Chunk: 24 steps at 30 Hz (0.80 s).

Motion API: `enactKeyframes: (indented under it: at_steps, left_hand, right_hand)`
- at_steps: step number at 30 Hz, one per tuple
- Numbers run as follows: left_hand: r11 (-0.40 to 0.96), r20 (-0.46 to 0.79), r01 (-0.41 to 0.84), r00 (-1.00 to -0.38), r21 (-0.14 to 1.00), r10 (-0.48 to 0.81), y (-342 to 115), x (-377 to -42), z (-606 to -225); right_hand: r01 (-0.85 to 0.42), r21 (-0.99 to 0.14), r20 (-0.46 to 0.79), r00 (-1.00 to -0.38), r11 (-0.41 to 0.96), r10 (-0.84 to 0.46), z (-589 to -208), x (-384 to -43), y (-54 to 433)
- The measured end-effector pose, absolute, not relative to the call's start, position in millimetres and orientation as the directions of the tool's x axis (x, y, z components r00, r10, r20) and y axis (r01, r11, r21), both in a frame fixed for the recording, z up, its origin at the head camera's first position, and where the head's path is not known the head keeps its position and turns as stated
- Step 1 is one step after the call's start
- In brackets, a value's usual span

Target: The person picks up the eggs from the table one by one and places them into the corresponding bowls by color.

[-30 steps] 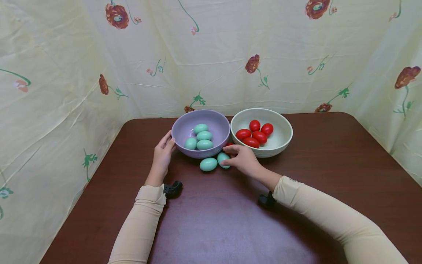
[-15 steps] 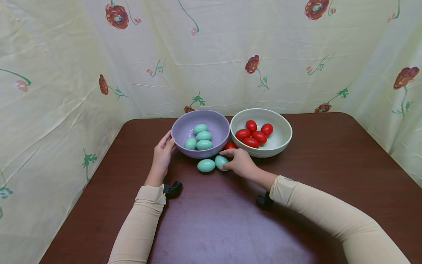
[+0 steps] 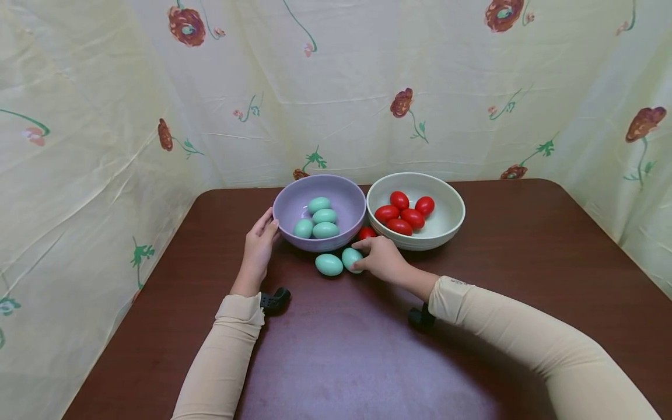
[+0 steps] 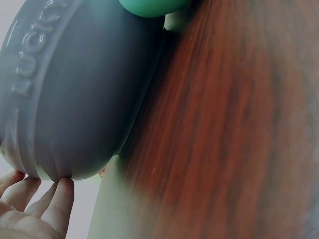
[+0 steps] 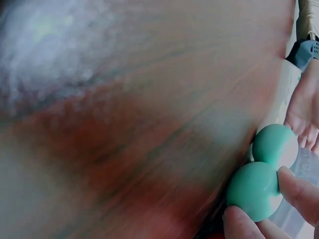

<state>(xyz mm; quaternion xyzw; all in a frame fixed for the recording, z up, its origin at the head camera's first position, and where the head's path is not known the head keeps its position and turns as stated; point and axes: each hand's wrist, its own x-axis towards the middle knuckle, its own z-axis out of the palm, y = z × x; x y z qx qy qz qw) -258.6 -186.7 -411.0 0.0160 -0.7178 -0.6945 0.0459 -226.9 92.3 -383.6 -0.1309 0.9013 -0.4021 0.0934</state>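
Two turquoise eggs lie on the table before the bowls. My right hand (image 3: 387, 261) pinches the right-hand egg (image 3: 350, 260) between thumb and fingers; the right wrist view shows this held egg (image 5: 253, 191) against the other turquoise egg (image 5: 273, 143). With extended fingers, my left hand (image 3: 256, 252) touches the left side of a purple bowl (image 3: 343, 198). In the left wrist view, fingertips (image 4: 64, 186) press its outer wall, which bears raised lettering. Several turquoise eggs sit inside that bowl. Just behind my right hand, a red egg (image 3: 366, 233) is partly hidden.
To the right of the purple bowl, touching or nearly touching it, stands a whitish bowl (image 3: 448, 213) with several red eggs inside. Both bowls are near the back edge of the dark brown table (image 3: 315, 350). A floral curtain (image 3: 336, 87) hangs behind.
My right hand has shifted slightly left and nearer with the pinched egg, uncovering more of the red egg behind. The neighbouring turquoise egg moved slightly left. One red egg in the whitish bowl rolled leftward.
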Motion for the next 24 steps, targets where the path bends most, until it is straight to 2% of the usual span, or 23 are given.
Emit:
enactKeyframes:
  at_steps: [10, 24]
  left_hand:
    - [0.03, 0.052, 0.05, -0.995, 0.998, -0.088, -186, -260, -412]
    - [0.004, 0.04, 0.04, -0.996, 0.999, -0.081, -185, -258, -409]
  right_hand:
    - [-0.118, -0.782, -0.078, -0.956, 0.611, -0.284, -374, -226, 99]
    - [-0.057, -0.842, -0.102, -0.96, 0.537, -0.261, -341, -219, 104]
